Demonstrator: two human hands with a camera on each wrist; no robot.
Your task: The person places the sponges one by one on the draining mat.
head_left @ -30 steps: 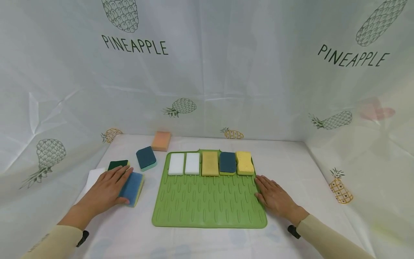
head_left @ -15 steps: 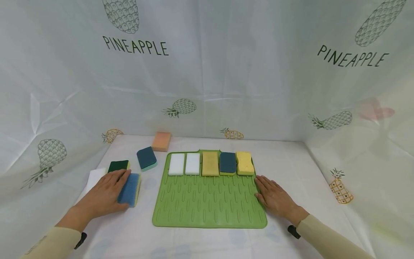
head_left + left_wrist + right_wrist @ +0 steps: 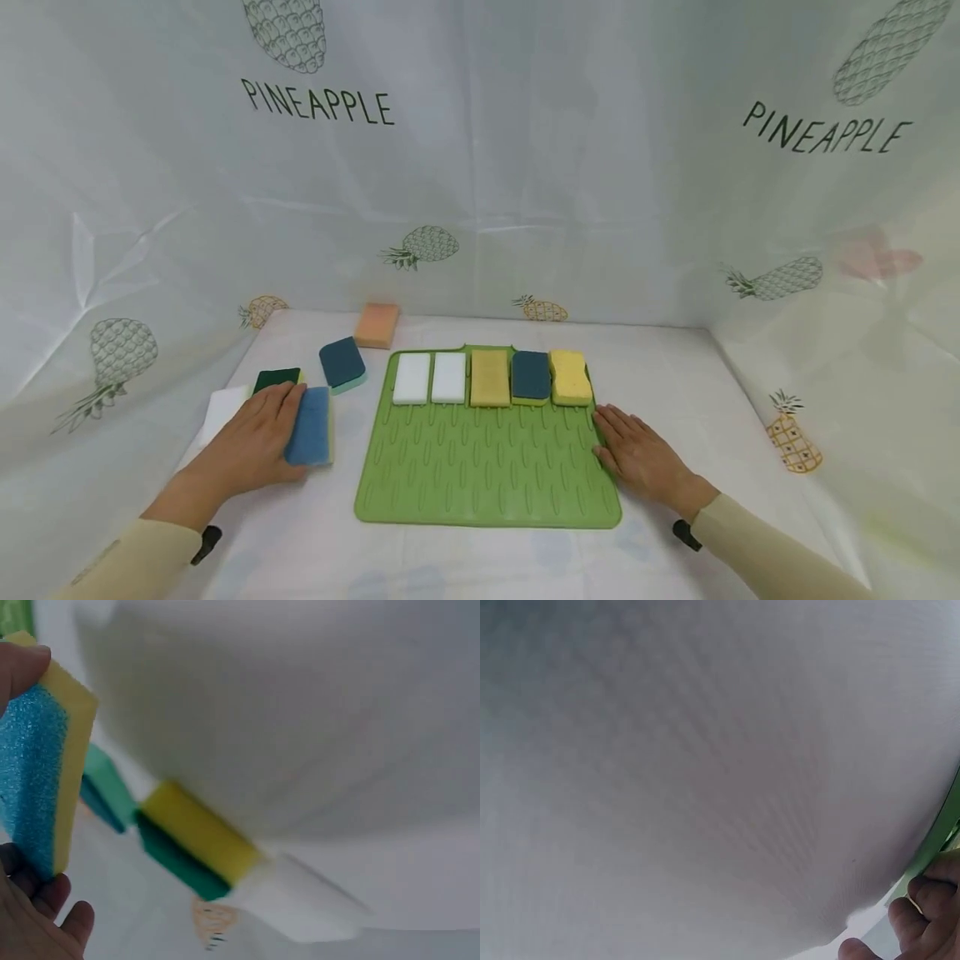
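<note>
Left hand point(image 3: 251, 446) grips blue-and-yellow sponge point(image 3: 311, 426); right hand point(image 3: 637, 457) lies flat on green mat point(image 3: 480, 475) edge.

Left fingers curl round the sponge, thumb on one side, fingers on the other; the left wrist view shows the sponge tipped up on its edge in the grasp. Just beyond the left fingertips sit a dark green sponge point(image 3: 275, 379) and a white block point(image 3: 224, 407); farther out, a teal sponge point(image 3: 342, 364) and an orange sponge point(image 3: 377, 325). Right fingers are straight and relaxed, pressing the mat's right border, holding nothing. Just beyond the right fingertips, a row of five sponges point(image 3: 491, 377) lies along the mat's far edge.
</note>
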